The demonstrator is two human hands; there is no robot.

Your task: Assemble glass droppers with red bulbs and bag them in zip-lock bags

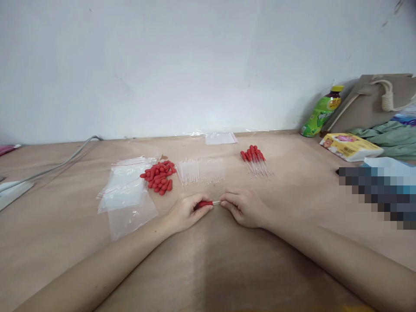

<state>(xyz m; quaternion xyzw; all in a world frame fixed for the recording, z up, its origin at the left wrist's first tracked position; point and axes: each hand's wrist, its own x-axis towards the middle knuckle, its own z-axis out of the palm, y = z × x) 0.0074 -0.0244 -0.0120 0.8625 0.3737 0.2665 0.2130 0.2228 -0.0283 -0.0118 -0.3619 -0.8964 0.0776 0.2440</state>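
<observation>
My left hand (pixel 188 211) is closed around a red rubber dropper bulb (pixel 205 203), its open end pointing right. My right hand (pixel 242 207) pinches a thin clear glass tube (pixel 216 203), whose end meets the mouth of the bulb; how deep it sits inside is hidden. Beyond my left hand lies a pile of loose red bulbs (pixel 159 175). Beside that pile, several clear glass tubes (pixel 190 172) lie in a row. Farther right is a bundle of droppers (pixel 255 159), red bulbs fitted on clear tubes.
Clear zip bags (pixel 125 186) lie left of the bulbs, and another small bag (pixel 221 138) is near the wall. At right are a green drink bottle (pixel 321 113), a yellow tissue pack (pixel 349 146) and a brown bag (pixel 367 102). A grey cable (pixel 65 162) crosses the left side.
</observation>
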